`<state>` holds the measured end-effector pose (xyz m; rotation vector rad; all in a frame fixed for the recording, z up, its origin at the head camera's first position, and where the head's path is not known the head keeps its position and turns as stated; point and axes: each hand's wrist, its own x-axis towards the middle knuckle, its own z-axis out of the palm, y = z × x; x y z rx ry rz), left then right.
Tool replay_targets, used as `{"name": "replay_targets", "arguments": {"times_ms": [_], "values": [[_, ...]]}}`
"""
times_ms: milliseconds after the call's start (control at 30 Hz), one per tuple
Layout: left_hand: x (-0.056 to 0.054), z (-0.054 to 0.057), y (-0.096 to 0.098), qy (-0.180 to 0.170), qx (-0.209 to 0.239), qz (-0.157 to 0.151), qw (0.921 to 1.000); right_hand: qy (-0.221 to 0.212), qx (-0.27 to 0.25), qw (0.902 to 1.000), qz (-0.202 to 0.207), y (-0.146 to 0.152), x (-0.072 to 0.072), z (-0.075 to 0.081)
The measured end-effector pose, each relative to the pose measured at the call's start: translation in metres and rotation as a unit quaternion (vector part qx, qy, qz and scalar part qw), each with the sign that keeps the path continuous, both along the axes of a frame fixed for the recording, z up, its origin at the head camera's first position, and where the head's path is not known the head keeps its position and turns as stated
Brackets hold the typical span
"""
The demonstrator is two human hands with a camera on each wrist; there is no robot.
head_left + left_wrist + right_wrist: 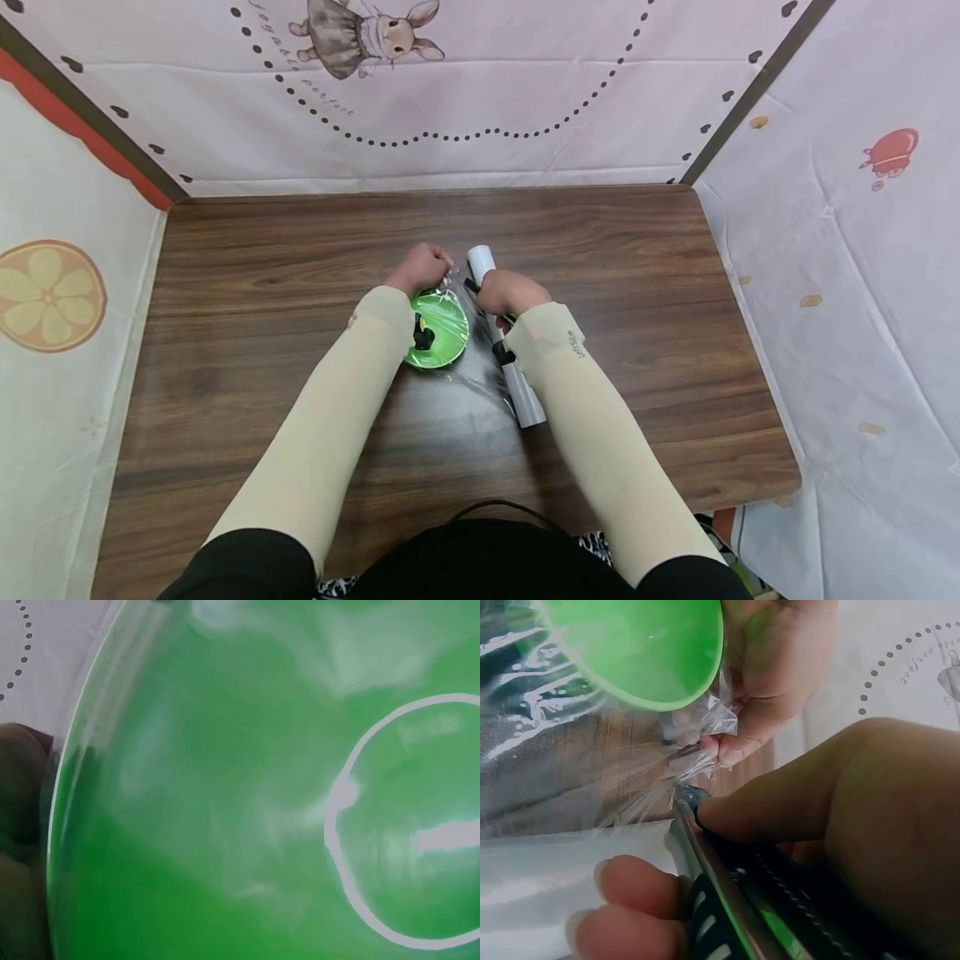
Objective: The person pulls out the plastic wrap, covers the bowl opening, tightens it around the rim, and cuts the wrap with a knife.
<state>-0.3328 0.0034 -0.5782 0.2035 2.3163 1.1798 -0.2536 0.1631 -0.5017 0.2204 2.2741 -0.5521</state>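
Observation:
A green bowl [442,325] stands on the table with clear plastic film [540,720] stretched over it. At the bowl's far edge my left hand [422,267] pinches a gathered bit of the film between thumb and fingers. My right hand [513,293] grips a utility knife [712,877] with a black and green handle, its thumb lying along the top near the front end. The knife's tip is right at the bunched film, close to the left fingertips. Beneath the right hand lies a white roll of cling film [525,400], with film running from it toward the bowl.
The brown wooden table [300,242] carries all of this. Printed white cloth walls [487,100] rise at the back and both sides. A dark cable [510,502] curves at the table's near edge, by the person's body.

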Motion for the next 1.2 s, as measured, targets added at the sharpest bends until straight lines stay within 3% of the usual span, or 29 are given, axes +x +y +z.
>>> {"name": "replay_targets", "arguments": {"times_ms": [167,267,433,567,1000,1200], "values": [[-0.002,-0.001,0.000,-0.061,0.029,0.016,0.9976,0.009,-0.006,0.9999,-0.005,0.001,0.002,-0.002],[-0.004,-0.001,0.001,-0.077,0.021,0.000,0.9968,0.011,-0.010,0.9999,-0.008,0.001,0.003,-0.003],[-0.005,0.002,0.005,0.001,-0.041,-0.066,0.9970,0.017,-0.009,0.9998,-0.006,0.001,0.004,-0.004],[-0.005,0.004,0.008,0.054,-0.062,-0.086,0.9929,0.030,-0.014,0.9994,-0.005,0.002,0.004,-0.004],[-0.008,-0.006,0.006,0.068,-0.042,-0.068,0.9944,0.050,-0.043,0.9977,-0.017,0.002,0.005,-0.001],[-0.009,-0.009,0.006,0.059,-0.043,-0.061,0.9954,0.053,-0.057,0.9968,-0.015,0.004,0.003,0.006]]}}
